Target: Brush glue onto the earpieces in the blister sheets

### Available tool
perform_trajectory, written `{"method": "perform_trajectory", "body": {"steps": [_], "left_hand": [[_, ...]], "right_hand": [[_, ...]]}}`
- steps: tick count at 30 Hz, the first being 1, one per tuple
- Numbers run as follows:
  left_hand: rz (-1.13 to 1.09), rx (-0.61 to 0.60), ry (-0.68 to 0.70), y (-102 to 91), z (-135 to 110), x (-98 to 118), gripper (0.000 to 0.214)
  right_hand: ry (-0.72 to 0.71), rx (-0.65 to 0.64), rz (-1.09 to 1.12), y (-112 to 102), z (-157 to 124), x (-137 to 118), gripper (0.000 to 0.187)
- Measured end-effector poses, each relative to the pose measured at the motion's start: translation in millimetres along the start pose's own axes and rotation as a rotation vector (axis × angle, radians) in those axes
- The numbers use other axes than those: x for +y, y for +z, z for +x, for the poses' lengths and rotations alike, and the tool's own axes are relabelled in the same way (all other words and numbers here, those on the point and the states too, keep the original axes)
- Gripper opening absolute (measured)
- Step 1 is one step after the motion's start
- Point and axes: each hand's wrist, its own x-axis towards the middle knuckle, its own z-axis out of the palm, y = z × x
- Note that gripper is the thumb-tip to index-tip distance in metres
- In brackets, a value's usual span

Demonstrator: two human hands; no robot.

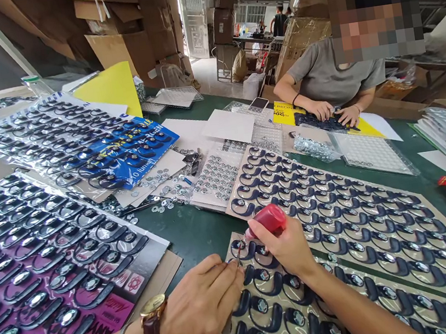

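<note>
A small squeeze bottle of red liquid [269,219] is gripped in my right hand [292,248], tilted with its thin tip pointing down and left. The tip is close to a dark hook-shaped piece with a shiny round centre at the top corner of a tan cardboard sheet [235,236]. On that corner rests my left hand [203,302], its fingers bent and pressed together beside the bottle's tip. Whatever those fingertips pinch is hidden. Rows of similar dark hook pieces [261,305], each with a silvery disc, cover the sheet under both hands.
More boards of hook pieces lie left, on a purple sheet [113,304] and a blue sheet [141,151], and right, on a tan board [419,206]. Loose metal discs [162,204] are scattered mid-table. Across the table a co-worker [330,74] handles dark pieces on a yellow sheet.
</note>
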Motion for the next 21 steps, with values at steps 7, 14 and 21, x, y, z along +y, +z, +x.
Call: {"method": "perform_trajectory", "body": {"steps": [7,14,21], "left_hand": [[-0.085,0.065,-0.079,-3.0,4.2,-2.0,0.029],[-0.136,0.082,-0.125,-3.4,4.2,-2.6,0.026],[-0.169,0.083,-0.126,-4.8,4.7,-4.3,0.030]], "right_hand": [[-0.010,0.005,0.044,-0.8,0.5,-1.4,0.023],[0.014,0.002,0.109,-1.4,0.0,-0.7,0.021],[0.015,-0.009,0.031,-0.2,0.2,2.6,0.024]]}}
